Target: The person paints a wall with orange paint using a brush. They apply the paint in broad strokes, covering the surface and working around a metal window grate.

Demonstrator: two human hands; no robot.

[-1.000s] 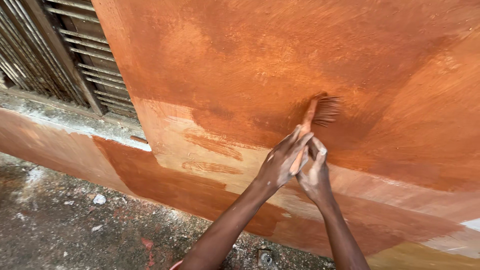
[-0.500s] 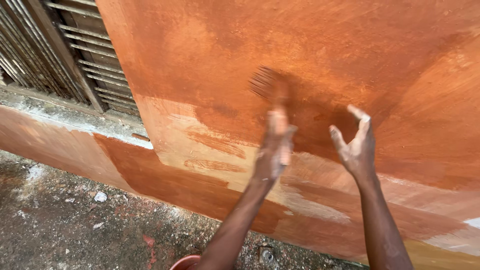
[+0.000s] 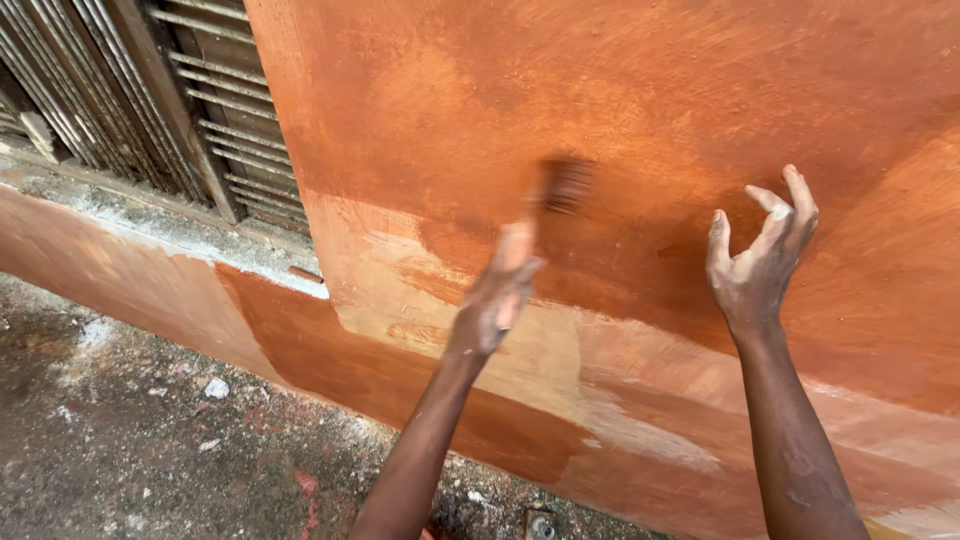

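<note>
Head view: paintbrush (image 3: pixel 560 185) is clenched in left hand (image 3: pixel 497 290), swept across orange wall (image 3: pixel 420 110); right hand (image 3: pixel 762 258) held open, empty. Pale patch (image 3: pixel 545 365) seemingly awaits coverage.

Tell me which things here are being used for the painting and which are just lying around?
Being used:
- paintbrush, blurred, bristles at the wall
- left hand, holding the brush
- orange wall, partly coated, a paler patch lower down
- right hand, open, holding nothing

Just lying about:
- slatted shutter
- concrete ledge
- white chips on the ground
</note>
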